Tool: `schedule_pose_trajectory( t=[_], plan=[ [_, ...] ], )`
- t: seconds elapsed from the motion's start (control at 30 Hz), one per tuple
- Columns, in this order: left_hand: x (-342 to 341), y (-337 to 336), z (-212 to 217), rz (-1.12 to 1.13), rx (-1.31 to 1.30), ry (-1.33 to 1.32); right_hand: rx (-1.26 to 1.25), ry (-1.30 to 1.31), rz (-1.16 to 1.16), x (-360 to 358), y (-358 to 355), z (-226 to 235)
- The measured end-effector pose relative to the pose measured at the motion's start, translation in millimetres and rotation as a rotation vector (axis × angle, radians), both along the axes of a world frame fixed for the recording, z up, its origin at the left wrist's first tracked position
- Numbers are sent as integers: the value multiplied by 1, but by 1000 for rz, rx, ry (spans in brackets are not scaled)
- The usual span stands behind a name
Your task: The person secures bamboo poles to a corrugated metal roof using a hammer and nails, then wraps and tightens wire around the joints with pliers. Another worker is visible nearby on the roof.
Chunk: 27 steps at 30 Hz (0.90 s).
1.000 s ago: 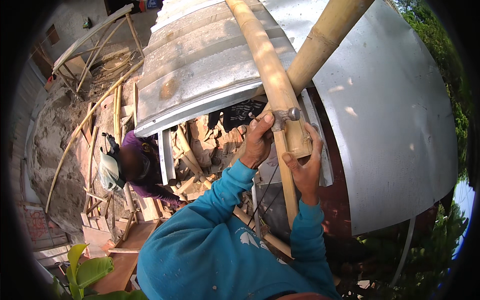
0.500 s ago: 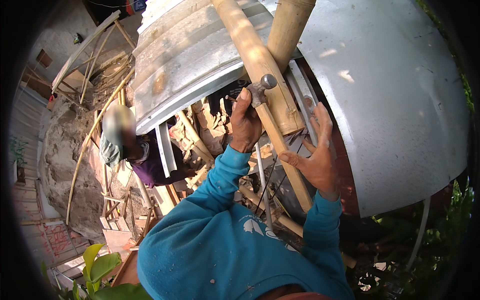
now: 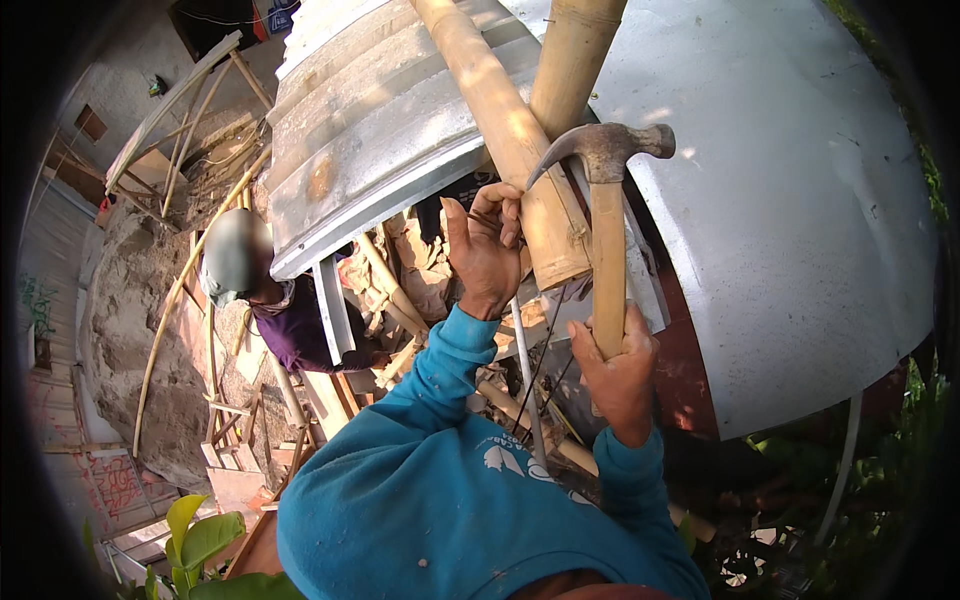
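Observation:
My right hand (image 3: pixel 618 375) is closed round the wooden handle of a claw hammer (image 3: pixel 607 240). The hammer stands head up, its claw pointing left over a thick bamboo pole (image 3: pixel 515 140). Just left of that pole's cut end is my left hand (image 3: pixel 488 250), its thumb raised and its fingers curled in. A thin dark piece, seemingly a nail (image 3: pixel 484 217), lies across those fingers, mostly hidden. A second, steeper bamboo pole (image 3: pixel 575 65) meets the first one behind the hammer head.
Corrugated roofing (image 3: pixel 370 110) with a metal edge lies to the left, and a smooth grey sheet (image 3: pixel 780 220) curves to the right. Below left, a person in purple (image 3: pixel 300 325) is beside a metal channel (image 3: pixel 333 310). Plant leaves (image 3: pixel 205 540) show at lower left.
My right hand has gone from open beside the hammer handle to gripping it. The hammer has swung upright, its head moving right and away from my left hand. My left hand's thumb has lifted.

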<state>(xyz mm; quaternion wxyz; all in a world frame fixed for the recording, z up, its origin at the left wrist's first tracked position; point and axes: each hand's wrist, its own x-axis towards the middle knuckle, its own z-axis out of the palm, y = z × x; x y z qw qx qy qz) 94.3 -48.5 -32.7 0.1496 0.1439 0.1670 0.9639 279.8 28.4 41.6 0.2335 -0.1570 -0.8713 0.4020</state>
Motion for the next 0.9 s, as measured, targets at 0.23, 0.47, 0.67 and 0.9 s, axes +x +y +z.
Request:
schedule_pose_trajectory(
  t=[0.23, 0.47, 0.67, 0.9],
  plan=[
    [-1, 3, -2, -30, 32, 26, -293, 397, -152, -36, 10, -45],
    [-1, -4, -5, -57, 99, 68, -546, 472, 0, -54, -27, -67],
    [0, -6, -4, -104, 127, 48, -642, 548, 27, -60, -42, -54],
    [-3, -9, -8, -121, 122, 78, -579, 569, -12, -72, -45, -63]
  ],
)
